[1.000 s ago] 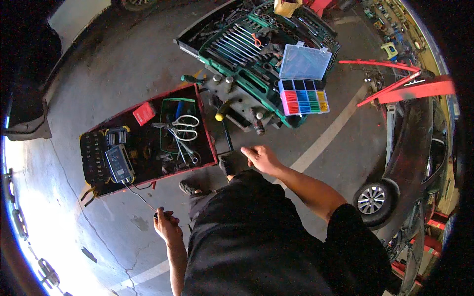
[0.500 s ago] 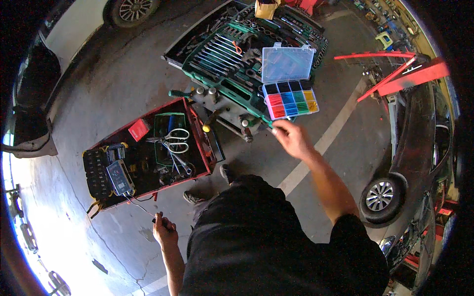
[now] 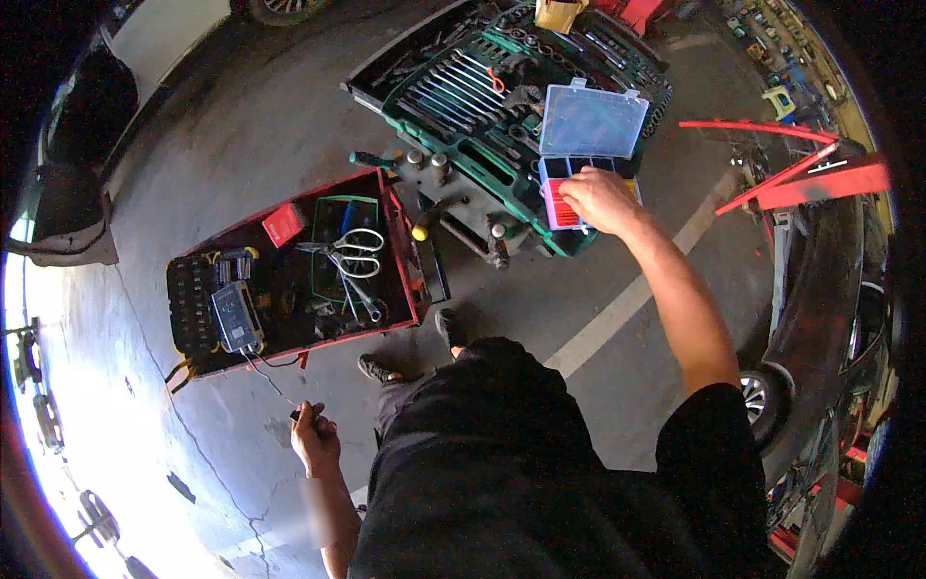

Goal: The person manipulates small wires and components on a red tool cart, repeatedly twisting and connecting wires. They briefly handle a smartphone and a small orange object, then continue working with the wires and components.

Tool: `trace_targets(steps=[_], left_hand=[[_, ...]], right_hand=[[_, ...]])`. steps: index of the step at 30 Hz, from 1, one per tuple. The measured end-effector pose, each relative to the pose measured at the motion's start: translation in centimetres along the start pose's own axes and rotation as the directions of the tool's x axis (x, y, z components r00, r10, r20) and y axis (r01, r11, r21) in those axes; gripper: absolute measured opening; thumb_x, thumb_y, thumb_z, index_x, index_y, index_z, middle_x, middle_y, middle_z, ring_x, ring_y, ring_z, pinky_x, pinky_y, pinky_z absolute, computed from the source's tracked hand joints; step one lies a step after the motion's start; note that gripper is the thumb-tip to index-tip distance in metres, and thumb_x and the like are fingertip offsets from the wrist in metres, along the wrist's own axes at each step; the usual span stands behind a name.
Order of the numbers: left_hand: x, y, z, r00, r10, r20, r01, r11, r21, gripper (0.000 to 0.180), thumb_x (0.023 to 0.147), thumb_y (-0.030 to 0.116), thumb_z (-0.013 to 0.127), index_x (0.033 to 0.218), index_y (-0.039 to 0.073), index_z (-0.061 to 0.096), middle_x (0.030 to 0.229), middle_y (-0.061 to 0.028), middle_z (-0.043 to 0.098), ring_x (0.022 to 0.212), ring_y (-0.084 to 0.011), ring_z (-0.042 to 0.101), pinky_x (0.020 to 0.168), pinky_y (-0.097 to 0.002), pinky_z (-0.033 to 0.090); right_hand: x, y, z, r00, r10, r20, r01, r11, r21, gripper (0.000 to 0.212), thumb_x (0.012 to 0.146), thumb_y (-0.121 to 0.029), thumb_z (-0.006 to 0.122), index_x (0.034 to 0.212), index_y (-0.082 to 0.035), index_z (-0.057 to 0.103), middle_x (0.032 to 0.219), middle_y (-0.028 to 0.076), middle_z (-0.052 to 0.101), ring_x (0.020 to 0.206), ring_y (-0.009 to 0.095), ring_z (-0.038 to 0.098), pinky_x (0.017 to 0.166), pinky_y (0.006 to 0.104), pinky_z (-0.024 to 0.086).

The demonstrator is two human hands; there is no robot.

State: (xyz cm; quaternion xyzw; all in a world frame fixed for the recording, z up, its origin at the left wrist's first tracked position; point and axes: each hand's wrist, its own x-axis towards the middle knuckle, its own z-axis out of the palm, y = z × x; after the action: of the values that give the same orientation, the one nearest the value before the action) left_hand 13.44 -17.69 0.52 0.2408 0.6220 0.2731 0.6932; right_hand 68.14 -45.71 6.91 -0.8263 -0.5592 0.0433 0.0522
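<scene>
A clear plastic compartment case (image 3: 557, 168) lies with its lid (image 3: 593, 121) raised, on a large green tool set. Thin strips or tubes, sorted by colour, fill it; red ones (image 3: 569, 213) show at the front left. My right hand (image 3: 606, 201) is over the case, fingers curled together at the red strips, covering the middle compartments; what it pinches, if anything, is hidden. Low on the left, my left hand (image 3: 314, 439) is closed round a small black handle (image 3: 297, 416). A thin cable runs from near it to a grey box (image 3: 234, 318).
The grey box sits in a red-edged tool tray (image 3: 405, 261) holding scissors (image 3: 359, 253), a red carton (image 3: 284, 225) and a black socket set (image 3: 190, 299). Wrenches (image 3: 463, 92) line the green tool set (image 3: 487, 162). Red metal arms (image 3: 820, 183) and a dark car stand right.
My right hand has moved up from the case's front edge onto its red compartment. The left hand keeps its hold on the black handle. The whole view has shifted somewhat.
</scene>
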Motion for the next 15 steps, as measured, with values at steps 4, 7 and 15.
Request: trace_targets(steps=[4,7,15], left_hand=[[-0.6,-0.1,-0.1,0.999,-0.017,-0.041,0.016,0.999,-0.036,0.011,0.092,0.019,0.062,0.09,0.009,0.056,0.077,-0.0068,0.062,0.048,-0.0098,0.045,0.04,-0.0241,0.035],[0.0,-0.2,-0.7,0.998,-0.06,-0.031,0.058,0.996,-0.061,0.01,0.091,0.019,0.062,0.089,0.011,0.056,0.078,-0.0065,0.063,0.048,-0.0104,0.045,0.042,-0.025,0.036],[0.4,0.1,-0.2,0.998,-0.06,-0.021,0.059,0.998,-0.029,0.011,0.091,0.018,0.062,0.087,0.011,0.053,0.077,-0.0053,0.062,0.048,-0.0109,0.044,0.042,-0.025,0.036]], right_hand=[[0.5,0.4,-0.4,0.997,0.012,0.08,-0.017,0.998,0.065,0.012,0.084,-0.019,0.06,0.081,-0.008,0.063,0.084,0.009,0.066,0.085,0.03,0.062,0.078,0.0436,0.049],[0.4,0.5,-0.6,0.979,0.111,0.171,-0.135,0.981,0.138,0.016,0.084,-0.021,0.063,0.091,-0.007,0.061,0.087,0.014,0.065,0.086,0.034,0.062,0.076,0.0457,0.048],[0.1,0.4,-0.9,0.966,0.158,0.206,-0.207,0.947,0.244,0.021,0.085,-0.023,0.066,0.094,-0.006,0.056,0.086,0.017,0.062,0.082,0.037,0.06,0.071,0.0469,0.047]])
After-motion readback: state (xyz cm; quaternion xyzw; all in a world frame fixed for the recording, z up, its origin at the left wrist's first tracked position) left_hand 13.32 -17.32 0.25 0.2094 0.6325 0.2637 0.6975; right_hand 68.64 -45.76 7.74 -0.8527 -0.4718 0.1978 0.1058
